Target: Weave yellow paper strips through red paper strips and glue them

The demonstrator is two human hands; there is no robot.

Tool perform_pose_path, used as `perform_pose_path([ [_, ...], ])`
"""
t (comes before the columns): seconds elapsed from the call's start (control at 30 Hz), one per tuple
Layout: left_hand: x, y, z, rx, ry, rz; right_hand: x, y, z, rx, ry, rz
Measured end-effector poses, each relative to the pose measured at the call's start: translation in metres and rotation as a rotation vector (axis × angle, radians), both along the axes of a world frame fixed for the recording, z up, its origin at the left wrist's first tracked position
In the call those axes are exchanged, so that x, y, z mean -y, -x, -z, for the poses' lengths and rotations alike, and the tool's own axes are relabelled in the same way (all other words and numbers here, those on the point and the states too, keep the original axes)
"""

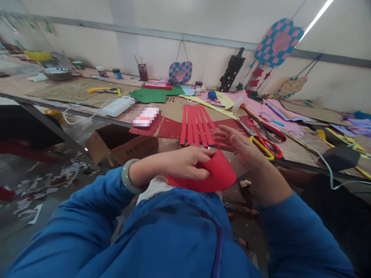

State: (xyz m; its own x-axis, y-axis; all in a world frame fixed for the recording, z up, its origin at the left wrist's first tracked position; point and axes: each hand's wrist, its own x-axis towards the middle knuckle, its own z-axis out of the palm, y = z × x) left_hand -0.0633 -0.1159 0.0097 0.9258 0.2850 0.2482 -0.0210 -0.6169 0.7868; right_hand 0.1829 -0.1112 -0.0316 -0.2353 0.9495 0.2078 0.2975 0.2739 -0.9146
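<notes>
A curved sheet of red paper (222, 173) rests over my lap, and my left hand (188, 161) grips it from above. The thumb and fingers close on the sheet near its upper edge. To the right of it, my right hand (242, 146) is raised with its fingers stretched out and nothing visible in them. Its fingertips are by the near ends of several red paper strips (193, 125) fanned out at the table edge. Just right of that hand lie scissors with yellow handles (262, 148) and another pair with red handles (274, 148).
The table holds green paper (152, 95), a phone-like pixelated item (146, 117), a yellow utility knife (102, 90), a white glue bottle (237, 103) and pink paper (252, 102). Checkered woven crafts (180, 72) hang on the wall. Below stands a cardboard box (127, 144) beside paper scraps.
</notes>
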Motion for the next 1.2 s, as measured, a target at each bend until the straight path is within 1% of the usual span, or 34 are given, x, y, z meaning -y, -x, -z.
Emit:
perform_pose_path([
  [0.1, 0.007, 0.005, 0.000, -0.022, -0.073, 0.034, 0.011, 0.014, 0.010, -0.072, 0.112, -0.145],
  [0.17, 0.012, 0.008, 0.000, -0.050, -0.079, 0.035, 0.022, 0.018, 0.013, -0.089, 0.147, -0.170],
  [0.23, 0.016, 0.012, 0.001, -0.102, -0.061, 0.026, 0.033, 0.016, 0.011, -0.104, 0.168, -0.114],
  [0.3, 0.019, 0.016, 0.002, -0.158, -0.032, -0.021, 0.043, 0.010, 0.005, -0.114, 0.151, 0.000],
  [0.4, 0.016, 0.022, 0.007, -0.187, -0.007, -0.154, 0.052, -0.001, -0.005, -0.073, 0.045, 0.151],
  [0.47, 0.011, 0.026, 0.011, -0.181, 0.003, -0.235, 0.055, -0.007, -0.009, -0.038, -0.037, 0.221],
  [0.53, 0.004, 0.030, 0.016, -0.196, 0.029, -0.285, 0.054, -0.013, -0.010, -0.026, -0.087, 0.303],
  [0.63, -0.005, 0.039, 0.021, -0.242, 0.062, -0.355, 0.051, -0.023, -0.013, -0.040, -0.118, 0.451],
  [0.7, -0.011, 0.046, 0.020, -0.281, 0.060, -0.431, 0.048, -0.032, -0.014, -0.054, -0.135, 0.515],
  [0.83, -0.020, 0.059, 0.014, -0.328, 0.099, -0.576, 0.042, -0.050, -0.015, -0.120, -0.125, 0.564],
  [0.93, -0.027, 0.064, 0.010, -0.302, 0.149, -0.666, 0.038, -0.062, -0.010, -0.177, -0.102, 0.596],
  [1.0, -0.031, 0.063, 0.009, -0.278, 0.192, -0.750, 0.036, -0.068, -0.004, -0.211, -0.080, 0.602],
  [1.1, -0.036, 0.059, 0.011, -0.174, 0.279, -0.872, 0.034, -0.073, 0.004, -0.258, -0.027, 0.602],
  [1.2, -0.043, 0.056, 0.016, -0.052, 0.373, -0.928, 0.033, -0.077, 0.008, -0.282, 0.039, 0.607],
])
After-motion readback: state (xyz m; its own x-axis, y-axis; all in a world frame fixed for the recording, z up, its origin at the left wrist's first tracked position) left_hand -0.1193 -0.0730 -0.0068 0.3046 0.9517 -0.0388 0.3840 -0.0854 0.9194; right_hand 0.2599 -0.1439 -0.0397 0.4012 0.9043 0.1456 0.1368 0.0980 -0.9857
